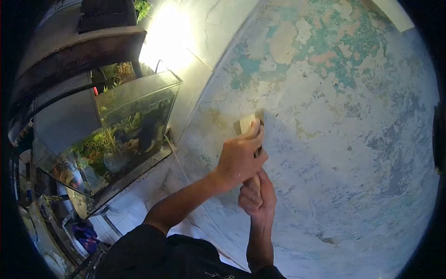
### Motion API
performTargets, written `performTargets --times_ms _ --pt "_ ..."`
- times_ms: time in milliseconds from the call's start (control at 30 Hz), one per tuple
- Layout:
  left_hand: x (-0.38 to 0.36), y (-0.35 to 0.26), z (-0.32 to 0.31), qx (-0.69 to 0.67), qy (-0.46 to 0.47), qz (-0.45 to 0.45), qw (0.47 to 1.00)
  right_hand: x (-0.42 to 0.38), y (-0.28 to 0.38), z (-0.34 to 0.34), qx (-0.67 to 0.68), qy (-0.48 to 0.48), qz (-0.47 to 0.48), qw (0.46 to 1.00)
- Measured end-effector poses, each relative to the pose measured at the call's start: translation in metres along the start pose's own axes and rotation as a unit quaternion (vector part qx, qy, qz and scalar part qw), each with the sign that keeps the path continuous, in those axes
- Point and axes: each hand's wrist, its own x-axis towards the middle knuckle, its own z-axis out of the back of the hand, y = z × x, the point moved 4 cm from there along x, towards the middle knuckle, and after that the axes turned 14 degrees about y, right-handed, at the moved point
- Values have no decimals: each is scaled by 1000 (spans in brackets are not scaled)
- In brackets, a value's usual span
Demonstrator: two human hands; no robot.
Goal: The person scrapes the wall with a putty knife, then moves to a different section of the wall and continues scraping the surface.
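A scraper with a wide, pale head (247, 123) lies against the patchy painted wall (316, 153), its handle running down between my hands. My left hand (239, 160) is closed around the upper part, with fingers stretched up over the back of the head. Below it, my right hand (260, 193) wraps around the lower end of the handle. Much of the handle is hidden by my fingers. Around the scraper the wall is whitish grey with scuffs, and turquoise and pinkish patches (325, 46) show higher up.
To the left stands a glass fish tank (174, 86) with plants inside, on a dark stand (134, 179). A dark wooden shelf (83, 58) is above it, beside a bright lamp glare (169, 37). A thin cable (179, 160) hangs near the wall corner. White floor tiles (123, 216) show below.
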Motion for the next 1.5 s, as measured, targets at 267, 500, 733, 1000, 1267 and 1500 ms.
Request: performTargets --times_ms 267,500,733,1000,1267,1500 --pt "-30 8 -10 -11 16 -45 999 -14 -21 14 -16 -66 33 997" --pt "-2 19 12 9 -4 -23 1000 21 -19 -2 -30 -33 -3 999" --pt "-1 18 10 -5 18 -51 999 33 -18 5 -10 35 -1 999" --pt "-8 16 12 26 -5 -87 996 21 -30 -2 100 28 27 994" --pt "-2 25 23 39 57 -36 997 35 -42 1 115 96 -2 989" --pt "14 31 30 42 85 -23 995 58 -32 -4 47 173 10 984"
